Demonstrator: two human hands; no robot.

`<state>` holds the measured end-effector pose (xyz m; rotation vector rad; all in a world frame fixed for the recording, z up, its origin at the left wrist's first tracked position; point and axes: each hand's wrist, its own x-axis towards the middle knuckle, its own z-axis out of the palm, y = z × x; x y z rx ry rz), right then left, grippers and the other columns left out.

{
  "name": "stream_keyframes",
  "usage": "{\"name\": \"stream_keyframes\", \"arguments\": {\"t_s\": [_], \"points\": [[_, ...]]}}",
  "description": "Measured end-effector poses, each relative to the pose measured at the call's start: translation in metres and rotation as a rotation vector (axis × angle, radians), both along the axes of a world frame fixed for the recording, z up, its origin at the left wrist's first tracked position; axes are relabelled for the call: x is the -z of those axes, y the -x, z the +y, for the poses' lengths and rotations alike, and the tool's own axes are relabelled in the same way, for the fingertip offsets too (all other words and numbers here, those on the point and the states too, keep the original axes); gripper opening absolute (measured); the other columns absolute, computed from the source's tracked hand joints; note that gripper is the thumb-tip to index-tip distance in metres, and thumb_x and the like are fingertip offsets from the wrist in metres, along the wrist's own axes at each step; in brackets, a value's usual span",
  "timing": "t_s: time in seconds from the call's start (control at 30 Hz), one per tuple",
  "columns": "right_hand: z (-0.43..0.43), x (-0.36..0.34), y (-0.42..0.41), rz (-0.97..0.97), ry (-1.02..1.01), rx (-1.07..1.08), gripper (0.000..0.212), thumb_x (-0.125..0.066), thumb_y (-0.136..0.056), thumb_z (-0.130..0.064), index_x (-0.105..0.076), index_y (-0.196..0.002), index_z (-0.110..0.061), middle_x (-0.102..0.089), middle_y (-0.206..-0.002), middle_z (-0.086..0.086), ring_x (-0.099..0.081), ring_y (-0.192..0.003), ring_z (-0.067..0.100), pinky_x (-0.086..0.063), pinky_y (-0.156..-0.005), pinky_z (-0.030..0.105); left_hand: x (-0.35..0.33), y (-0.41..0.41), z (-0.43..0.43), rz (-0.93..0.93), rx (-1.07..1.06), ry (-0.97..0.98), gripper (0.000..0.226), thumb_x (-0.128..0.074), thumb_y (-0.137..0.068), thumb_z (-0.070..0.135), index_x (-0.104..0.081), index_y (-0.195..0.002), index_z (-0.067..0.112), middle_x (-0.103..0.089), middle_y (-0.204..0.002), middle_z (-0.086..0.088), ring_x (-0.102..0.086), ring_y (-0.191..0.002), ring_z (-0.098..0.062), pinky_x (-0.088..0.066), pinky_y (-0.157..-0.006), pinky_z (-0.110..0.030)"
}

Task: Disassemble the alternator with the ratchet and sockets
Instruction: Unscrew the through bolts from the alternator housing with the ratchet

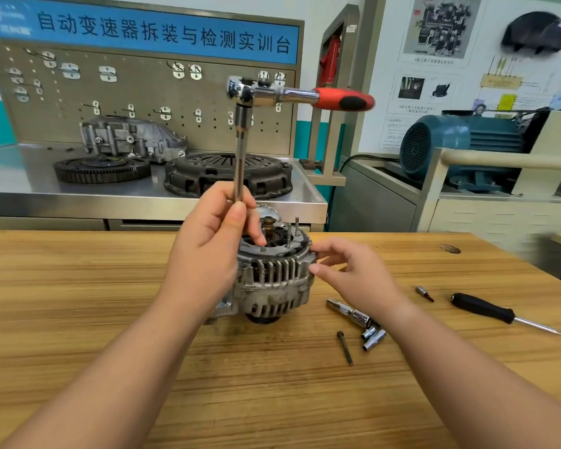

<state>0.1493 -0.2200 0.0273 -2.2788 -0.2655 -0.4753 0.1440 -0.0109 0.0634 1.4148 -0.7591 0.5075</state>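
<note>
A blue banner with white characters [162, 32] crosses the upper left of the frame and reads 自动变速器拆装与检测实训台; under it, on a steel bench, lie a dark toothed flywheel ring [101, 170], a grey cast gearbox housing [130, 139] and a rusty round clutch cover [227, 176]; in the foreground a light wooden table [110, 303] fills the lower frame; the left hand [208, 247] reaches up from the lower left, its fingers and thumb curled round a long chrome extension bar [240, 157] that stands upright, its lower end hidden behind the hand; on top of the bar sits a chrome ratchet with a red and black handle [300, 94], the handle pointing right; the grey ribbed metal alternator [274, 277] stands at the centre of the table, just right of the left hand; the right hand [353, 273] touches the alternator's right rim with thumb and fingertips, fingers loosely bent and apart; right of centre on the table lie a dark long bolt [344, 347], several chrome sockets [373, 338], a small red-tipped bit [425, 293] and a black-handled screwdriver [486, 311]; at the upper right stands a blue-green electric motor [457, 140], and the wall posters above it are too blurred to read.
</note>
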Motion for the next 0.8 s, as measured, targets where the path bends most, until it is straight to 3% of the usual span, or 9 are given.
{"name": "stream_keyframes", "arguments": {"t_s": [0.17, 0.3, 0.4, 0.53, 0.7, 0.8], "points": [[0.014, 0.004, 0.008, -0.070, 0.032, -0.001, 0.016, -0.075, -0.078, -0.038, -0.060, -0.085, -0.037, -0.063, -0.085, -0.016, -0.056, -0.082, -0.003, -0.039, -0.063, 0.012, 0.001, 0.004, -0.010, 0.003, 0.037, -0.027, 0.021, -0.037, -0.092, 0.017, -0.054, -0.087, 0.029, -0.057, -0.066, 0.008, -0.058, -0.068, -0.010, -0.048, -0.073, -0.022], [0.028, 0.003, 0.009, -0.161, 0.133, 0.011, 0.023, -0.074, -0.074, -0.046, -0.055, -0.079, -0.033, -0.054, -0.084, -0.014, -0.049, -0.082, 0.001, -0.038, -0.067, 0.020, 0.005, 0.009, -0.019, 0.043, 0.064, -0.027, 0.019, -0.039, -0.094, 0.009, -0.054, -0.088, 0.019, -0.056, -0.069, 0.004, -0.058, -0.069, -0.011, -0.049, -0.072, -0.022], [0.037, 0.005, 0.011, -0.237, 0.187, 0.045, 0.030, -0.074, -0.073, -0.048, -0.052, -0.084, -0.031, -0.048, -0.088, -0.015, -0.046, -0.087, 0.007, -0.037, -0.072, 0.017, 0.009, 0.008, -0.022, 0.098, 0.079, -0.008, 0.030, -0.037, -0.098, -0.003, -0.055, -0.086, 0.018, -0.057, -0.069, 0.006, -0.060, -0.071, -0.009, -0.049, -0.071, -0.019], [0.043, 0.009, 0.012, -0.292, 0.153, 0.078, 0.044, -0.077, -0.069, -0.048, -0.050, -0.096, -0.026, -0.044, -0.097, -0.012, -0.041, -0.096, 0.007, -0.032, -0.079, 0.010, 0.012, 0.002, -0.024, 0.161, 0.123, 0.014, 0.029, -0.037, -0.097, -0.004, -0.057, -0.087, 0.014, -0.062, -0.067, 0.008, -0.064, -0.072, -0.008, -0.051, -0.073, -0.017], [0.050, 0.009, 0.008, -0.279, 0.141, 0.053, 0.056, -0.073, -0.068, -0.055, -0.052, -0.110, -0.023, -0.050, -0.108, -0.010, -0.046, -0.106, 0.011, -0.041, -0.092, 0.033, 0.014, -0.005, -0.026, 0.210, 0.181, 0.041, 0.027, -0.036, -0.098, -0.004, -0.056, -0.089, 0.012, -0.065, -0.071, 0.005, -0.066, -0.083, -0.018, -0.052, -0.084, -0.026], [0.053, 0.011, 0.007, -0.289, 0.148, 0.080, 0.059, -0.068, -0.067, -0.061, -0.052, -0.110, -0.025, -0.052, -0.107, -0.011, -0.046, -0.105, 0.011, -0.041, -0.092, 0.035, 0.014, -0.008, -0.026, 0.213, 0.184, 0.045, 0.026, -0.037, -0.098, -0.003, -0.057, -0.089, 0.012, -0.067, -0.073, 0.004, -0.067, -0.088, -0.020, -0.052, -0.084, -0.025]]}}
